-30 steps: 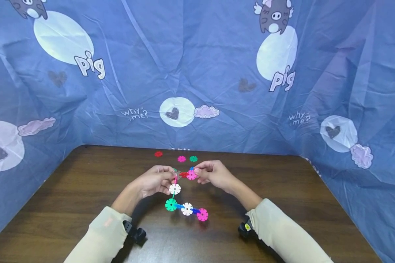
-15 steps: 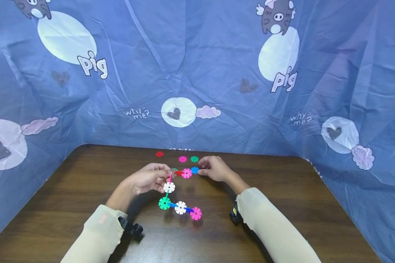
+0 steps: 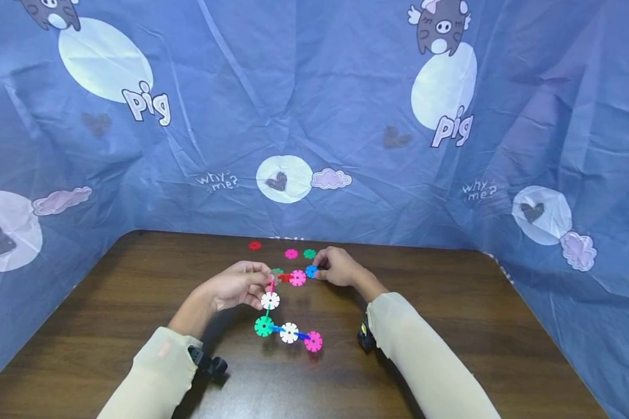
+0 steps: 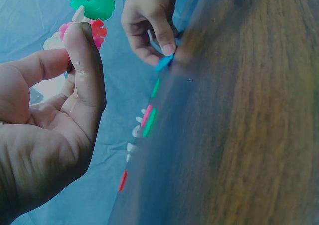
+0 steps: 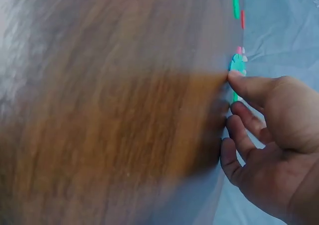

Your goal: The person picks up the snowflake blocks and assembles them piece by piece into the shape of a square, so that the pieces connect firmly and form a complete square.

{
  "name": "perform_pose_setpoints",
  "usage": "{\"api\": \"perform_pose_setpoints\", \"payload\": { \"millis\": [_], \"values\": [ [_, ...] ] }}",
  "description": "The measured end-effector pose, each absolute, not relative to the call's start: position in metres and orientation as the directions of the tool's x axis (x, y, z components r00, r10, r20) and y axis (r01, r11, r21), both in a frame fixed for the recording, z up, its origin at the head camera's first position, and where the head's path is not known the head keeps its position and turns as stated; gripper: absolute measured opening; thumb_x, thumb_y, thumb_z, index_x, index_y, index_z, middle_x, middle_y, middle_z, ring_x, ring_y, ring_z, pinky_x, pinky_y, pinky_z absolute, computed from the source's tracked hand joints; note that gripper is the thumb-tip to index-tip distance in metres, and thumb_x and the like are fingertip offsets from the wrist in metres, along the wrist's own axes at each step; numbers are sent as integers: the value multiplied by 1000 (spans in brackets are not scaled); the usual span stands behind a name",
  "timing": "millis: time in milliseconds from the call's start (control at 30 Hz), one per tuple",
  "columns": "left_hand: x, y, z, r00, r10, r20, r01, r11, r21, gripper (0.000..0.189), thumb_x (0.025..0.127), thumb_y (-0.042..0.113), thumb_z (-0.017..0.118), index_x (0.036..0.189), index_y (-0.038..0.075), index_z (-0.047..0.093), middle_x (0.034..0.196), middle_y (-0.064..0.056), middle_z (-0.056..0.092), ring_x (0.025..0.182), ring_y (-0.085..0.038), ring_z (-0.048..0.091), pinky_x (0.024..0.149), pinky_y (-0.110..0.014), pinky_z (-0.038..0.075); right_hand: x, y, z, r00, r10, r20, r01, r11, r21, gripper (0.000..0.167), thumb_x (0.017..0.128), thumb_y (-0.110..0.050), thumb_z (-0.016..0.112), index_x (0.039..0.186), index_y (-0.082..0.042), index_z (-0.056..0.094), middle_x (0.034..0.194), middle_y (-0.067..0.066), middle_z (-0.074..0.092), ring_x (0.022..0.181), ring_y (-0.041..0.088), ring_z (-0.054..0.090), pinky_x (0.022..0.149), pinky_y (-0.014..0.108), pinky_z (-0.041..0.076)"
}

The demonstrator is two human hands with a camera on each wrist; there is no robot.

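Note:
In the head view my left hand (image 3: 237, 286) pinches a chain of interlocking plastic snowflake discs above the table. From its fingertips a white disc (image 3: 270, 300) and a green disc (image 3: 264, 326) hang down. The lower arm of the chain runs right through another white disc (image 3: 289, 333) to a pink disc (image 3: 313, 341). An upper arm ends in a pink disc (image 3: 297, 278) beside an edge-on red one (image 3: 285, 278). My right hand (image 3: 339, 267) pinches a loose blue disc (image 3: 311, 272) with thumb and fingers, close to that end but apart from it.
Behind the hands lie a loose red disc (image 3: 254, 246), a pink one (image 3: 291, 254) and a green one (image 3: 310, 254). The brown wooden table (image 3: 419, 326) ends at a blue printed cloth (image 3: 367, 203). A black camera (image 3: 209, 362) sits on the left wrist.
My right hand has let go of the chain's pink disc, moved slightly right and taken hold of the blue disc. The left hand has shifted a little left with the chain.

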State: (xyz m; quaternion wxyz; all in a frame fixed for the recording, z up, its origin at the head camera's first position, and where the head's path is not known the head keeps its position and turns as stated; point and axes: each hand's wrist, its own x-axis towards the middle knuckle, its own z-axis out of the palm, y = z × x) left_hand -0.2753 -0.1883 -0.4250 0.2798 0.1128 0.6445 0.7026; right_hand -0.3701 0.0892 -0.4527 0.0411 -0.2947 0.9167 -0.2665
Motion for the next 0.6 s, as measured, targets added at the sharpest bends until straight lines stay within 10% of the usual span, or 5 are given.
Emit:
{"api": "perform_pose_setpoints", "payload": {
  "millis": [600],
  "values": [
    [-277, -189, -429, -827, 530, -188, -243, -36, 969, 5, 101, 4, 54, 101, 1, 58, 84, -4, 60, 62, -10, 59, 61, -28, 59, -337, 110, -446, -767, -601, 228, -537, 404, -741, 10, 89, -3, 77, 89, -8, 68, 82, -1, 74, 74, 11, 68, 69, 24, 55]
  ]
}}
